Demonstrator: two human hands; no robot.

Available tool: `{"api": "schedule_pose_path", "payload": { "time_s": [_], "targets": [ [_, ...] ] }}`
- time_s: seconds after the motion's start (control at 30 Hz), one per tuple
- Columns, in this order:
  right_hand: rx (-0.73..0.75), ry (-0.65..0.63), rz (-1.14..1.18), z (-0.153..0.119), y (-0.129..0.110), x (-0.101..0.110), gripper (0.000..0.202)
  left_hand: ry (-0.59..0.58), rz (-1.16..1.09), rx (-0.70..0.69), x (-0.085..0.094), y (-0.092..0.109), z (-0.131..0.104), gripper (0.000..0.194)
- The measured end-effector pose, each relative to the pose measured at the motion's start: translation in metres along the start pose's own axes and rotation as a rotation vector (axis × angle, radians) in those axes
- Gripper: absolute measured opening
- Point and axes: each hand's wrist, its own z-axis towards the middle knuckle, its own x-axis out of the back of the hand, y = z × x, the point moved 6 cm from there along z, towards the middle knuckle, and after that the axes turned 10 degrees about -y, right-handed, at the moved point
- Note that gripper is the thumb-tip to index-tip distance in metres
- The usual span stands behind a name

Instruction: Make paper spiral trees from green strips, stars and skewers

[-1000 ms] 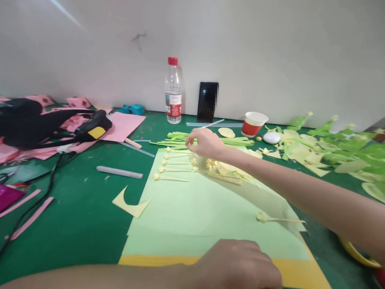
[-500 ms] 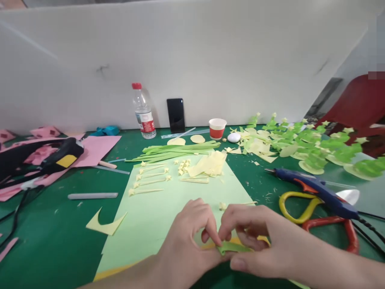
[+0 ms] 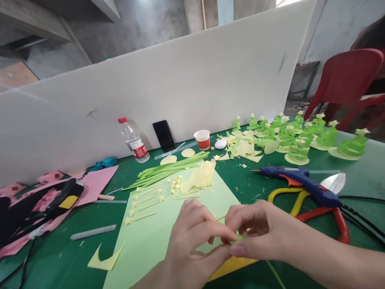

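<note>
Low in the head view, my left hand (image 3: 195,241) and my right hand (image 3: 264,230) meet, both closed on one green paper strip (image 3: 239,238). Fingers hide most of the strip; a thin green tail (image 3: 276,275) hangs below my right hand. Under my hands lies a pale green paper sheet (image 3: 144,245). On the sheet are several thin paper sticks with small stars (image 3: 141,218), a cluster of loose paper stars (image 3: 176,184) and a pile of pale yellow paper (image 3: 198,176). Long green strips (image 3: 171,169) lie at its far edge.
At right are a blue glue gun (image 3: 303,182) and scissors with yellow and red handles (image 3: 341,224). Behind them stand several green spiral paper trees (image 3: 297,152). A bottle (image 3: 134,140), phone (image 3: 164,135) and paper cup (image 3: 202,139) stand by the white board. Pink paper (image 3: 99,180) lies left.
The view has tilted and swung right, showing more wall and a red chair. My fingers have closed in over the green strip, which shows less now.
</note>
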Motion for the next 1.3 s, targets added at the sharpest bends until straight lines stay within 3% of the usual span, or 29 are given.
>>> {"api": "schedule_pose_path", "payload": {
  "time_s": [0.07,0.17,0.33,0.43,0.57,0.67,0.83,1.0,1.13,1.3],
  "targets": [
    [-0.036,-0.008,-0.028,-0.002,-0.003,0.005,0.017,-0.072,0.027,-0.075,0.001,0.001,0.0,0.013],
    [-0.106,-0.065,-0.05,-0.005,-0.003,0.005,0.014,-0.226,0.01,-0.132,0.0,0.003,0.0,0.017],
    [-0.15,-0.095,-0.031,-0.007,0.004,0.0,0.018,-0.453,-0.035,-0.057,-0.01,0.004,0.0,0.024],
    [-0.116,-0.076,-0.039,-0.005,0.005,-0.001,0.015,-0.415,-0.039,-0.012,-0.009,0.001,0.002,0.025],
    [-0.079,-0.038,0.01,-0.002,0.005,0.0,0.012,-0.215,-0.077,0.023,-0.001,-0.004,0.004,0.02],
    [-0.072,-0.039,0.007,-0.003,0.006,-0.003,0.013,-0.157,-0.092,0.083,-0.003,-0.008,0.003,0.025],
    [-0.08,-0.046,-0.013,-0.003,0.01,-0.005,0.015,-0.153,-0.122,0.111,-0.009,-0.007,-0.001,0.037],
    [-0.165,-0.03,0.108,-0.004,0.011,0.0,0.02,-0.259,-0.153,0.076,-0.013,-0.006,0.0,0.026],
    [-0.199,-0.071,0.033,-0.005,0.008,-0.001,0.016,-0.296,-0.222,0.016,-0.014,-0.004,0.001,0.03],
    [-0.152,-0.087,-0.048,-0.005,0.008,-0.006,0.013,-0.249,-0.195,0.138,-0.013,-0.008,0.002,0.028]
  ]
}}
